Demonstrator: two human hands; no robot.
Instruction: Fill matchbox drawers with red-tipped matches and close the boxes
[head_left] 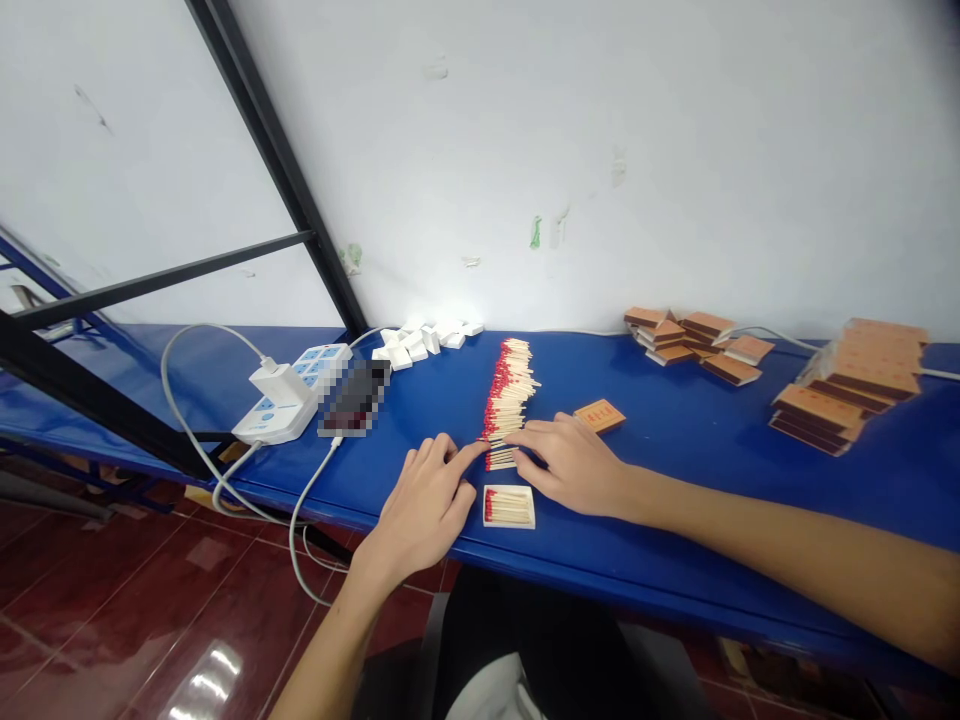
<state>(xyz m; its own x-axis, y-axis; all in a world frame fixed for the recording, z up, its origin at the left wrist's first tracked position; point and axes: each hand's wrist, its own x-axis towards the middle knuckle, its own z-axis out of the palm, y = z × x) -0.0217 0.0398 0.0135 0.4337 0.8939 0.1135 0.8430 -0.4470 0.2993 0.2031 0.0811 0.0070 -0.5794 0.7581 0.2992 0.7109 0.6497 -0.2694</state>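
Note:
A long row of red-tipped matches (509, 392) lies on the blue table (675, 440). My left hand (426, 502) rests on the table, its index finger stretched out to the red tips at the row's near end. My right hand (571, 462) lies flat on the other side, fingers extended and touching the wooden ends of the same few matches. Just in front of both hands sits an open white matchbox tray (509, 506) with matches in it. An orange matchbox sleeve (599, 414) lies beside my right hand.
White empty trays (424, 340) lie at the back. Orange matchboxes are piled at the back (697, 342) and at the right (847, 392). A white power strip (289, 395) with cables and a phone (355, 396) sit at the left. A black metal frame (285, 170) crosses the left.

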